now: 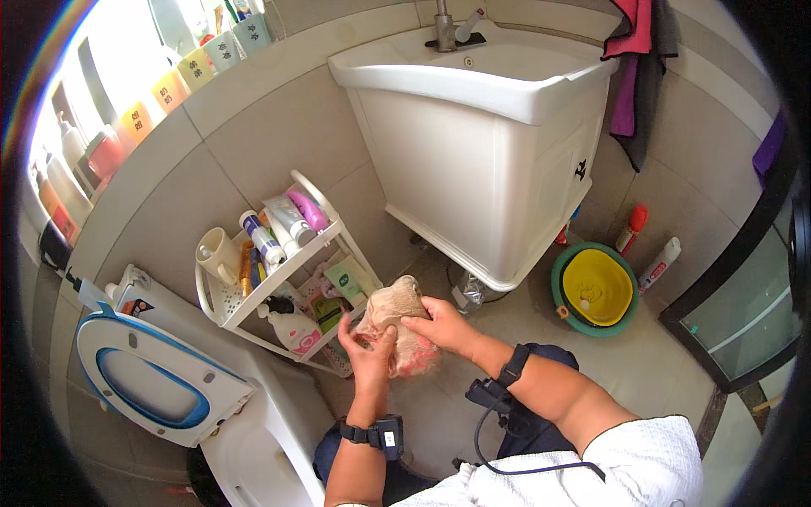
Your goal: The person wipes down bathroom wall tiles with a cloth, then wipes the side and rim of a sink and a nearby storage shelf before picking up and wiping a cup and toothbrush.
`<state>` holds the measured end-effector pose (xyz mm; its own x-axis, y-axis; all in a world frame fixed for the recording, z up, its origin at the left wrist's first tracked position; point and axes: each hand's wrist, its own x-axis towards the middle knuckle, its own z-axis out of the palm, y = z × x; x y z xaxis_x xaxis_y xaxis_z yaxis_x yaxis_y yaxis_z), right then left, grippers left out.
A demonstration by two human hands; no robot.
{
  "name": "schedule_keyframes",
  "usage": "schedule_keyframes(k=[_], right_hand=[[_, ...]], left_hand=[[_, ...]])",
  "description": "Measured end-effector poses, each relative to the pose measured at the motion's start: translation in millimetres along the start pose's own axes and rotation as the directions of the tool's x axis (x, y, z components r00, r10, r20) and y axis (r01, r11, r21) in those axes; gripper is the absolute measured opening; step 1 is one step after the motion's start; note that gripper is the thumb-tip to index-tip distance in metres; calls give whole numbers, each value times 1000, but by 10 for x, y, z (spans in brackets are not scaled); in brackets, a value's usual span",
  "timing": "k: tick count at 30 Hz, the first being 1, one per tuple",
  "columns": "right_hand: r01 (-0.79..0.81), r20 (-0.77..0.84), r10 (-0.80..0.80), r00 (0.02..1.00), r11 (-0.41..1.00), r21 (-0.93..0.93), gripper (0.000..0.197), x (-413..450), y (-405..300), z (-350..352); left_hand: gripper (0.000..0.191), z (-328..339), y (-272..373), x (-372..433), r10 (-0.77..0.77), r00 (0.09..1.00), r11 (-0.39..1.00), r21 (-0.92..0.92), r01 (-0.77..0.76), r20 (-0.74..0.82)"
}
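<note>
A crumpled beige cloth (396, 323) with pinkish-red patches is held up in front of me, above the floor. My right hand (440, 326) grips its right side, the thumb lying across the front. On the lower left, my left hand (369, 352) pinches the cloth, with a finger or two sticking out to the left. The far side of the cloth and the fingers behind it are hidden. Just beyond my hands stands a white tiered storage rack (282, 275) with tubes and bottles on its shelves.
An open-lidded toilet (266, 456) is at my left. Ahead stands a white washbasin cabinet (456, 177). A yellow basin (589, 288) sits inside a green basin (557, 295) on the right floor, beside a red-capped spray can (632, 228). A dark-framed glass door (747, 304) is at far right.
</note>
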<state>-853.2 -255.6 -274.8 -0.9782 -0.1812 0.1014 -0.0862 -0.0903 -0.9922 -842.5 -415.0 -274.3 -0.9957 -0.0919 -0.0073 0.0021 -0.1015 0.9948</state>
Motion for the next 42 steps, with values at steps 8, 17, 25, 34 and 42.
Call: schedule_keyframes(k=[8,17,25,34,42], right_hand=[[-50,137,85,987,968,-246,34,-117,133,-192],[51,-51,-91,995,852,-522,33,-164,-545,-500],[345,-701,-133,701,923,169,23,-93,-650,-1115],[462,-777,-61,626,832,307,18,-135,-678,-1355],[279,-607,291,740,688,670,19,-142,-431,-1522]], left_hand=[[90,190,-217,-176,279,861,903,189,-386,425],[59,372,37,14,11,873,998,-54,18,488],[65,1033,908,593,377,875,923,-49,-381,303],[73,2327,1259,612,919,293,270,120,-955,264],[55,2300,1025,276,633,338,233,246,-941,696]])
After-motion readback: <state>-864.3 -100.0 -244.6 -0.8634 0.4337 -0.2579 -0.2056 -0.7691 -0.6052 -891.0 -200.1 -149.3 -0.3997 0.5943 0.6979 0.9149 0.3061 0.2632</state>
